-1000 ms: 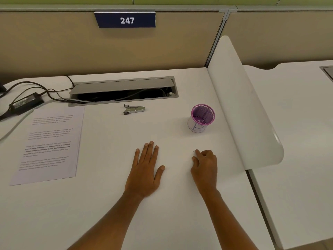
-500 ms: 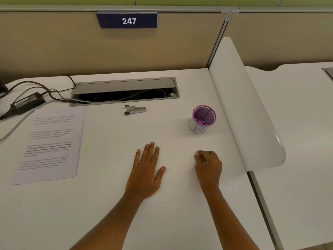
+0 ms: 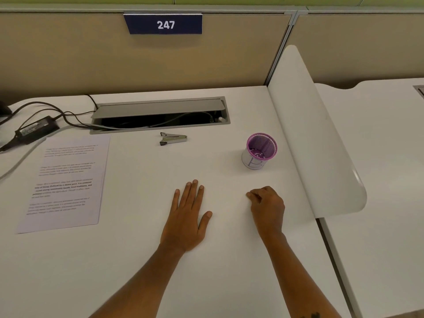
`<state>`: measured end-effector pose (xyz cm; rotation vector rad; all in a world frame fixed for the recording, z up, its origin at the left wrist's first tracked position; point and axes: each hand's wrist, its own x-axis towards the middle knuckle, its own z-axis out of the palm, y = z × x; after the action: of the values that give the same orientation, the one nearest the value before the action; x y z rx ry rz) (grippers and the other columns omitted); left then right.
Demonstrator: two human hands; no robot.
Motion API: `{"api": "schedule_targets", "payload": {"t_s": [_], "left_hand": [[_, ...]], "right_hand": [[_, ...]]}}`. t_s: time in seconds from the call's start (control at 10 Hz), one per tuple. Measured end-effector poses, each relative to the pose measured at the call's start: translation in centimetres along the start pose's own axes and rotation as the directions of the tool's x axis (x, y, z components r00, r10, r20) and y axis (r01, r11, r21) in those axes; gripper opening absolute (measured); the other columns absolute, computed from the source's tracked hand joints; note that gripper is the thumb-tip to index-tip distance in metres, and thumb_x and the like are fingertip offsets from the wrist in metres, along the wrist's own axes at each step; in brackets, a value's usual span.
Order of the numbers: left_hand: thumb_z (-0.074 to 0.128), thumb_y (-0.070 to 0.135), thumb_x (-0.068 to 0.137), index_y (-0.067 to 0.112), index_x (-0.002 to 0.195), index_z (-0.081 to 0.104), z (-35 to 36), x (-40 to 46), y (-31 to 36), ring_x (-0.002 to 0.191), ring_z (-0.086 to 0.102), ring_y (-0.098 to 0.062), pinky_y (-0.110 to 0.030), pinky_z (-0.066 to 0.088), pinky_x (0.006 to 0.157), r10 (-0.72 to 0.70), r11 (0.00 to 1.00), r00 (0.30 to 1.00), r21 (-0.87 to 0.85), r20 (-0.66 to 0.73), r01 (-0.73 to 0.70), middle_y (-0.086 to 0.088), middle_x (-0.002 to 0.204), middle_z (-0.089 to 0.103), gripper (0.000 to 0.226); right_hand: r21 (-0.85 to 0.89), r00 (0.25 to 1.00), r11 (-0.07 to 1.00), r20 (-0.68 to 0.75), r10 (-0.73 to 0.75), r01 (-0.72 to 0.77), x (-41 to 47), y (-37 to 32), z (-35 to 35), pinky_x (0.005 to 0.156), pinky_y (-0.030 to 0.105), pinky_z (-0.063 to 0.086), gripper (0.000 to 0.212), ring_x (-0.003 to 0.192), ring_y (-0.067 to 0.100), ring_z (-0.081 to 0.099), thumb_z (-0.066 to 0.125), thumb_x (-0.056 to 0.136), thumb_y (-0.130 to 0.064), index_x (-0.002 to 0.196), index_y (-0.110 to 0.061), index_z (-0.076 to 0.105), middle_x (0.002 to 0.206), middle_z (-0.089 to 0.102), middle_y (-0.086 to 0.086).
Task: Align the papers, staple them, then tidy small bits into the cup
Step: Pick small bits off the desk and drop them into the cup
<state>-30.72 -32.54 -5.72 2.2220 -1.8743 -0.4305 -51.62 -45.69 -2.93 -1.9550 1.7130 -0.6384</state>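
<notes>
Two hands rest on the white desk (image 3: 137,260). The left hand (image 3: 187,216) lies flat, fingers straight, holding nothing. The right hand (image 3: 267,206) has its fingers curled under; whether they pinch anything cannot be told. Beyond the right hand, the purple mesh cup (image 3: 260,150) stands upright with small pale bits inside. The stapler (image 3: 173,138) lies farther left; the papers (image 3: 65,182) lie flat at far left.

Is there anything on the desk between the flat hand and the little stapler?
No. In the head view, only bare white desk lies between the left hand and the stapler.
</notes>
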Motion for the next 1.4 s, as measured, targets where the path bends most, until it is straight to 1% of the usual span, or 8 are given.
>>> {"api": "schedule_targets", "payload": {"t_s": [0.2,0.5,0.7,0.9,1.0,1.2,1.3,1.4], "left_hand": [[0.024,0.056,0.109,0.018,0.169,0.001,0.0,0.0,0.0,0.165,-0.01,-0.019,-0.053,0.01,0.134,-0.001,1.0,1.0,0.01,0.005,0.001,-0.002,0.179,-0.006,0.075],[0.022,0.057,0.108,0.018,0.169,0.002,0.1,0.0,0.0,0.166,-0.007,-0.02,-0.054,0.01,0.134,-0.005,1.0,1.0,0.008,0.004,0.005,-0.003,0.179,-0.005,0.075],[0.026,0.056,0.109,0.018,0.169,0.004,0.0,0.0,0.0,0.166,-0.007,-0.02,-0.053,0.01,0.134,-0.002,1.0,1.0,0.005,-0.005,0.002,-0.003,0.179,-0.004,0.075],[0.026,0.056,0.109,0.018,0.169,0.004,0.0,0.0,0.0,0.166,-0.007,-0.02,-0.053,0.01,0.134,-0.002,1.0,1.0,0.004,-0.007,0.003,-0.003,0.179,-0.004,0.075],[0.027,0.056,0.109,0.019,0.169,0.003,-0.1,0.0,0.1,0.165,-0.008,-0.019,-0.053,0.011,0.134,-0.005,1.0,1.0,0.01,-0.005,0.005,-0.002,0.179,-0.005,0.075],[0.025,0.056,0.109,0.018,0.169,0.003,-0.2,-0.2,0.1,0.165,-0.009,-0.019,-0.053,0.01,0.134,0.0,1.0,1.0,0.017,-0.006,0.001,-0.003,0.179,-0.005,0.074],[0.027,0.055,0.109,0.018,0.169,0.004,-0.2,-0.1,0.1,0.166,-0.008,-0.019,-0.053,0.01,0.134,0.003,1.0,1.0,0.003,-0.011,-0.003,-0.003,0.179,-0.004,0.074],[0.027,0.055,0.109,0.018,0.169,0.003,-0.2,-0.1,0.0,0.165,-0.008,-0.019,-0.053,0.01,0.134,0.001,1.0,1.0,0.009,-0.005,-0.001,-0.003,0.179,-0.005,0.074]], "right_hand": [[-0.131,0.999,0.99,0.002,-0.042,0.042,0.5,-0.2,0.7,0.059,0.027,0.048,0.009,0.066,0.017,0.06,0.074,0.089,-0.006,0.082,-0.008,0.079,0.079,0.067,0.0],[-0.228,0.999,0.974,0.033,0.02,-0.012,0.5,-1.6,1.2,0.061,0.028,0.038,0.011,0.075,0.024,0.06,0.065,0.089,0.003,0.082,-0.002,0.071,0.085,0.065,0.008],[-0.328,0.991,0.944,0.128,0.029,0.015,0.4,-2.2,1.2,0.063,0.034,0.051,0.014,0.088,0.029,0.061,0.066,0.085,0.004,0.098,0.0,0.068,0.098,0.064,0.012],[-0.392,0.98,0.914,0.195,-0.028,0.104,0.5,-1.5,1.5,0.06,0.038,0.053,0.018,0.079,0.027,0.057,0.065,0.083,0.007,0.098,-0.002,0.062,0.094,0.061,0.013],[-0.357,0.967,0.92,0.243,-0.078,0.164,1.0,-1.0,0.7,0.06,0.04,0.044,0.013,0.07,0.031,0.054,0.063,0.082,0.01,0.088,-0.002,0.059,0.085,0.059,0.014],[-0.011,0.957,0.985,0.232,0.172,-0.175,5.3,-2.9,-4.2,0.072,0.028,0.039,0.018,0.089,0.025,0.059,0.05,0.09,0.005,0.09,-0.004,0.065,0.089,0.063,0.002],[0.095,0.985,0.988,0.137,0.109,-0.123,8.4,-5.1,-7.2,0.06,0.02,0.038,0.014,0.083,0.02,0.055,0.051,0.101,-0.011,0.096,-0.011,0.065,0.085,0.06,-0.003],[0.095,0.992,0.992,0.1,0.078,-0.088,10.9,-6.3,-8.2,0.061,0.017,0.039,0.016,0.085,0.019,0.056,0.051,0.102,-0.014,0.099,-0.008,0.065,0.092,0.062,0.0]]}}
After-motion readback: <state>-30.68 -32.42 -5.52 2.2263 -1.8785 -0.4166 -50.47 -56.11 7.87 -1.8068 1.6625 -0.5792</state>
